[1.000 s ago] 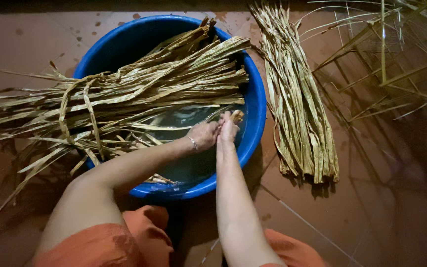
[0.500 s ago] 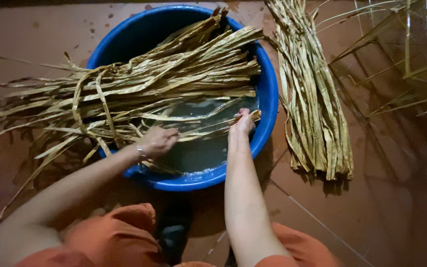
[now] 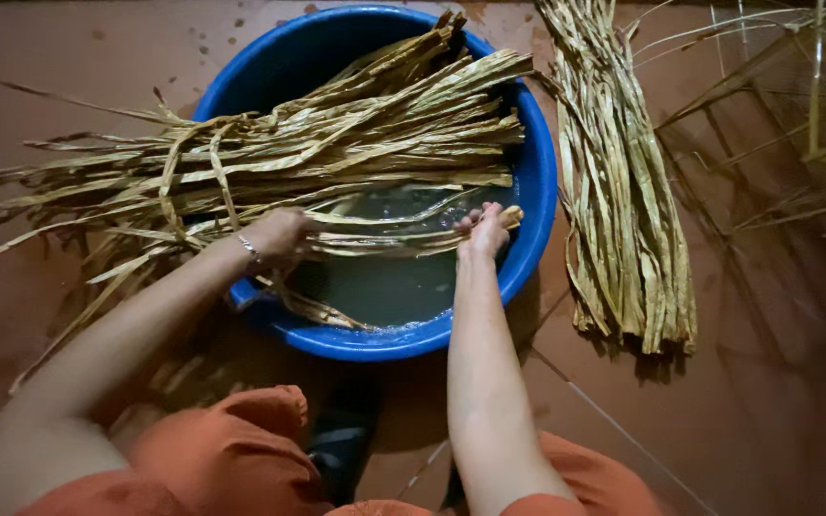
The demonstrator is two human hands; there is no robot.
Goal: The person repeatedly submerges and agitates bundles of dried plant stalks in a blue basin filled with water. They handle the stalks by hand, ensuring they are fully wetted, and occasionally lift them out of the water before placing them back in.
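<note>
L hand (image 3: 281,237) & R hand (image 3: 486,229) apart, each clamped on same leaf strip (image 3: 384,241) over blue basin (image 3: 535,182). Best kept taut, dunked fully in water (image 3: 384,282). Avoid snagging main bundle (image 3: 336,143).

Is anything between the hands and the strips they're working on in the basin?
Nothing visible. The left hand and right hand both already grip the same leaf strips stretched over the water in the blue basin. The larger bundle lies behind them.
</note>
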